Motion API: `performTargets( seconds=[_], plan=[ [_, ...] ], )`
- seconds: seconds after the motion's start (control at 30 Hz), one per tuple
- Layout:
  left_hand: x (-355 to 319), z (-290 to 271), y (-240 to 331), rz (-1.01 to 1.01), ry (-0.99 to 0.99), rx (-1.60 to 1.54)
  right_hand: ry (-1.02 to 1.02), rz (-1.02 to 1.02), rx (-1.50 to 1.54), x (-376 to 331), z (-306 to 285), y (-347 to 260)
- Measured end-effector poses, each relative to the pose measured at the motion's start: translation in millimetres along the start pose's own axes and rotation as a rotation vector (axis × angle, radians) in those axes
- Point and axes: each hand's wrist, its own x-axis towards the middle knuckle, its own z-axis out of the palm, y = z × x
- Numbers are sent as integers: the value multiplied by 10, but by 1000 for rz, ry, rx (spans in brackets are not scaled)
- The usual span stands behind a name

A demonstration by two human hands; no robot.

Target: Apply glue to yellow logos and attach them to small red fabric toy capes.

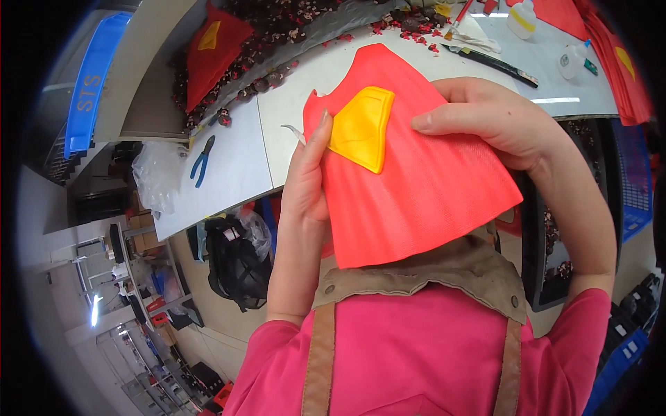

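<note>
A small red cape with a raised yellow emblem is held up in front of my chest, its wide hem toward me. My left hand is closed on the cape's left edge, thumb beside the emblem. Past its fingers sticks a thin curved metal tip; the rest of that tool is hidden. My right hand pinches the cape's right side, thumb on the front and fingers behind. Both hands hold the cape above the near edge of the white worktable.
Blue-handled pliers and a clear plastic bag lie at the table's left. Dark and red scraps pile up at the back beside another red cape. A black utility knife and squeeze bottles are at the right.
</note>
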Motion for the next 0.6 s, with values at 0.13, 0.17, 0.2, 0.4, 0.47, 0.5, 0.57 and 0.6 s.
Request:
performTargets(
  seconds=[0.13, 0.17, 0.2, 0.4, 0.47, 0.5, 0.57, 0.6],
  plan=[
    [-70, 114, -21, 90, 57, 120, 24, 85, -163, 66, 26, -55],
    [-63, 69, -15, 51, 29, 60, 32, 92, -182, 71, 41, -60],
    [-58, 43, -13, 11, 0, 0, 32, 94, -181, 67, 61, -62],
    [-43, 33, -60, -115, -50, -158, 79, 42, -171, 48, 107, -23],
    [-46, 35, -68, -38, -15, -85, 93, 65, -175, 74, 80, 20],
    [-48, 40, -73, 40, 20, -13, 95, 67, -175, 73, 79, 32],
    [-81, 89, -89, 107, 19, 45, 92, 74, -125, 67, 83, 55],
    [-98, 113, -96, 177, 19, 104, 94, 76, -123, 64, 84, 61]
  ],
)
